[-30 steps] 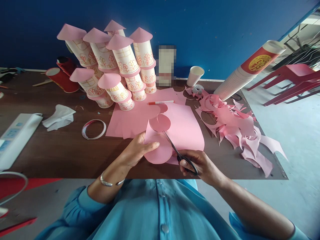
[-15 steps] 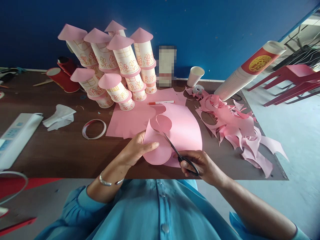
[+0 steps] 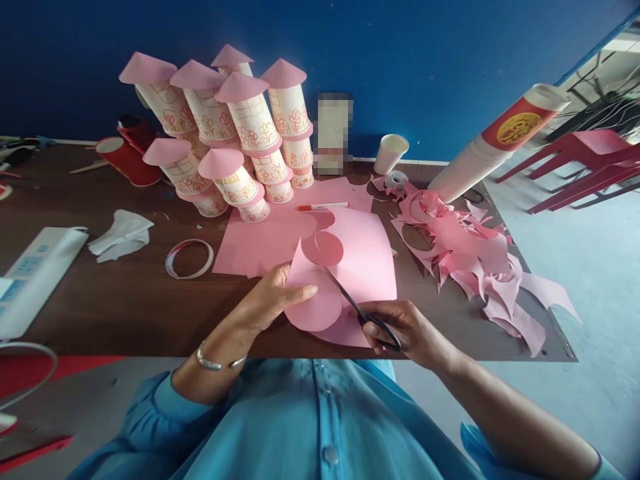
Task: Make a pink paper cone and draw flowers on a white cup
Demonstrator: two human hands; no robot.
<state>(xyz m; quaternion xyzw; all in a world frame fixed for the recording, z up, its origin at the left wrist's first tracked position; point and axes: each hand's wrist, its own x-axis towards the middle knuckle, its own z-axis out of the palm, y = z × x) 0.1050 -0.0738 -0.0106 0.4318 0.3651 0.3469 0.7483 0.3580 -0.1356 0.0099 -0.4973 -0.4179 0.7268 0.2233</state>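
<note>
My left hand (image 3: 277,297) pinches a sheet of pink paper (image 3: 316,300) at its left side, thumb on top. A round outline is drawn on the part I hold, and its lower edge is cut to a curve. In my right hand (image 3: 403,330) is a pair of black-handled scissors (image 3: 347,295), blades pointing up and left against the paper near the top of the outline. The rest of the sheet spreads to the right, with a rounded cut-out above the blades. Beneath lie more pink sheets (image 3: 265,240), a red-and-white marker (image 3: 323,207) across them.
Decorated paper-cup towers (image 3: 253,123) with pink cone roofs stand at back left. Pink scraps (image 3: 465,247) heap on the right beside a leaning cup stack (image 3: 475,163) and a single cup (image 3: 391,155). Left are a tape roll (image 3: 189,259), crumpled tissue (image 3: 123,237) and a power strip (image 3: 43,273).
The sheet's right part has shifted a little left and downward, and the cut strip has moved at the blades. Both hands stay nearly in place, the right slightly lower and further right.
</note>
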